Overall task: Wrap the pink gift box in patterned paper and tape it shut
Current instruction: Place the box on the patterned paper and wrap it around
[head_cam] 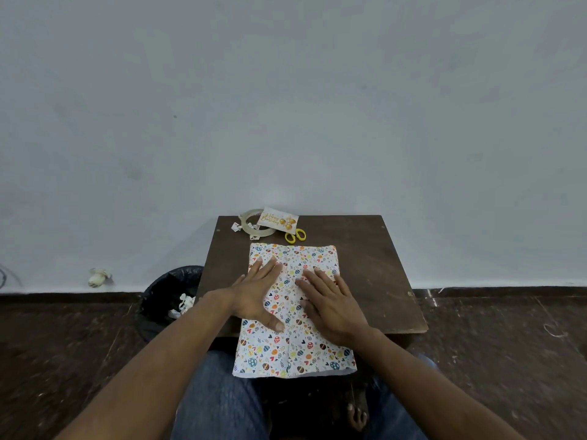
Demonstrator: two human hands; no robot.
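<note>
Both hands pressing flat on the paper-covered box at the centre of the frame.

The left hand [259, 289] and right hand [330, 301] lie palm-down with fingers spread and straight on the patterned paper [293, 341], one on each side of a seam running down its middle. The paper is folded over what is presumably the pink gift box, which is fully hidden. The bundle rests on a dark wooden table [374, 268], its near end overhanging the table's edge toward the person's lap. Above it in the frame lie a clear tape roll [254, 222], a birthday card [279, 219] and yellow-handled scissors [295, 235]. A black-lined bin [168, 296] stands left of the table.
</note>
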